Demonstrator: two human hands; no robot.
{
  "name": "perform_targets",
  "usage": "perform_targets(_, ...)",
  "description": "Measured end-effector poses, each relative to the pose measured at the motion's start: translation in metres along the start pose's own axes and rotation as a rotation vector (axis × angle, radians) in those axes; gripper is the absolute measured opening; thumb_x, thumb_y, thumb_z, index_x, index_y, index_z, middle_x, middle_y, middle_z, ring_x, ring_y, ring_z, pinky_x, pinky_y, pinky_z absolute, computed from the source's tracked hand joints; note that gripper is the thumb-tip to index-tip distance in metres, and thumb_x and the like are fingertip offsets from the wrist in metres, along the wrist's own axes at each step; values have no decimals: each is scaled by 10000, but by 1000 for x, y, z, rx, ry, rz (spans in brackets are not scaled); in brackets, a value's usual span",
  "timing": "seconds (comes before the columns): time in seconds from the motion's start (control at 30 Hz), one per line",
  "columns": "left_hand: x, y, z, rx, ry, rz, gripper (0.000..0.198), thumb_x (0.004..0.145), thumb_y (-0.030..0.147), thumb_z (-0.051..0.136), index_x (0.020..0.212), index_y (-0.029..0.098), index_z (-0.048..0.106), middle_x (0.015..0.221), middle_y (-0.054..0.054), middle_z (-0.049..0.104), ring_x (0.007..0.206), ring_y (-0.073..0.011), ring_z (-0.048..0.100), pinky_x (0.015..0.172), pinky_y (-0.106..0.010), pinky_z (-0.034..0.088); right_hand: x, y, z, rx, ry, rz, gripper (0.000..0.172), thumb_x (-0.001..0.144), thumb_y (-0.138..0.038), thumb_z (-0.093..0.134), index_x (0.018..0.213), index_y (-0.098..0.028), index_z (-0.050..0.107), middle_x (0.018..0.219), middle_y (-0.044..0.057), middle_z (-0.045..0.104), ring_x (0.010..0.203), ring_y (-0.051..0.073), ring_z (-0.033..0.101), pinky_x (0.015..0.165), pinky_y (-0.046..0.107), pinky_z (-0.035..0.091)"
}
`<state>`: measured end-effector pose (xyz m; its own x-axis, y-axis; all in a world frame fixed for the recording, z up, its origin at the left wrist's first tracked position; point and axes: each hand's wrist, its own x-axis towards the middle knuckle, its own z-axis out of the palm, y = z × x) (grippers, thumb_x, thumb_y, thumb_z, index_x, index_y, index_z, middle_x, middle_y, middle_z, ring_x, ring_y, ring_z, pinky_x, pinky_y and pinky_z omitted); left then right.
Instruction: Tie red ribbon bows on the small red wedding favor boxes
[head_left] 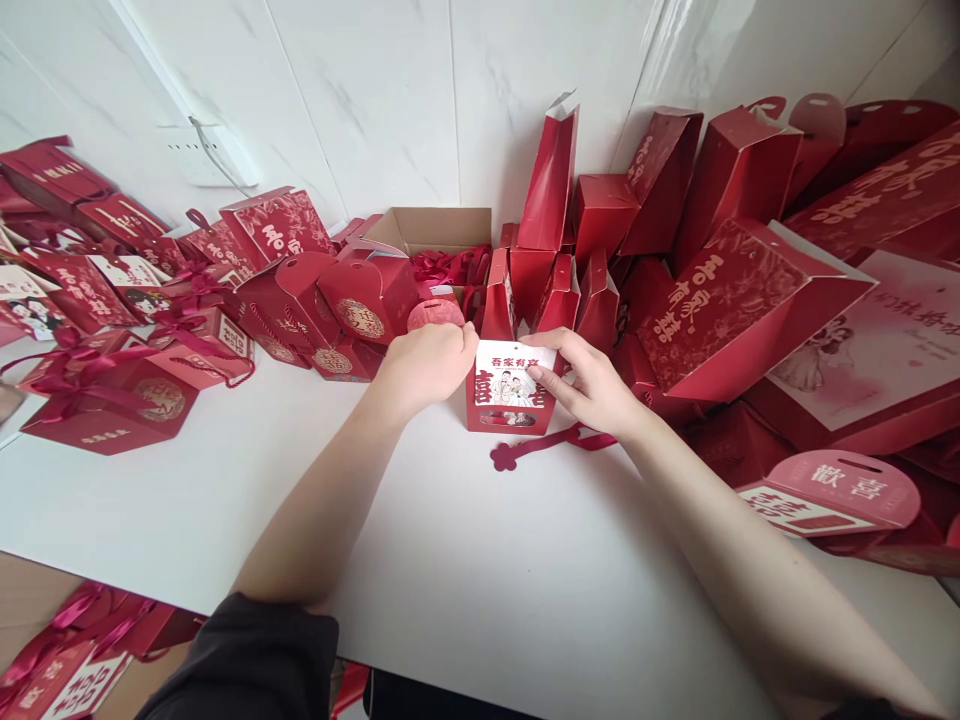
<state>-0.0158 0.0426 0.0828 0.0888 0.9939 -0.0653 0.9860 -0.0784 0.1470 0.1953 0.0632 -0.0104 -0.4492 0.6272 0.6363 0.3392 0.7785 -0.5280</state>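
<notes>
A small red gift box (pixel 512 400) with a white front flap showing a cartoon couple stands upright on the white table. My right hand (pixel 581 380) pinches the upper right edge of its flap, thumb in front. At the box's upper left corner is my left hand (pixel 439 365), its fingers curled closed; what they hold, if anything, is hidden. A dark red ribbon with a flower-shaped end (pixel 506 456) lies on the table just in front of the box, running under my right hand.
Red gift boxes (pixel 360 300) crowd the left and back of the white table (pixel 450 580). An open cardboard box (pixel 442 225) with red ribbons stands behind. More red boxes (pixel 735 310) are piled at the right. Another carton with boxes sits at the lower left.
</notes>
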Motion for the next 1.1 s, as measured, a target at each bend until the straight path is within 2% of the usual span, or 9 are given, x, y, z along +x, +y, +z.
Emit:
perform_targets(0.53,0,-1,0,-26,-27,5,561,975,436,132,674,169,523,710,-103,639,714,-247,621,718,-363,437,-1,-2,-1,8,-4,23,273,981,-368,487,1235,-278,532,1159,69,622,1074,272,606,906,451,531)
perform_targets(0.73,0,1,5,9,42,21,582,975,410,125,670,158,553,726,-113,644,745,-272,637,721,-391,451,-2,0,1,39,4,44,267,977,-368,499,1228,-282,531,1179,64,625,1086,270,605,921,456,528)
perform_targets(0.87,0,0,5,-5,38,25,576,972,415,132,668,162,551,721,-113,639,742,-292,641,701,-404,453,-3,2,2,55,8,47,268,974,-335,516,1236,-280,528,1191,57,623,1096,258,603,948,448,516)
perform_targets(1.1,0,0,5,-17,27,20,582,975,433,131,668,164,547,723,-111,647,729,-273,632,697,-385,445,-3,3,3,66,5,62,279,974,-337,520,1247,-280,516,1212,53,619,1096,252,604,949,444,516)
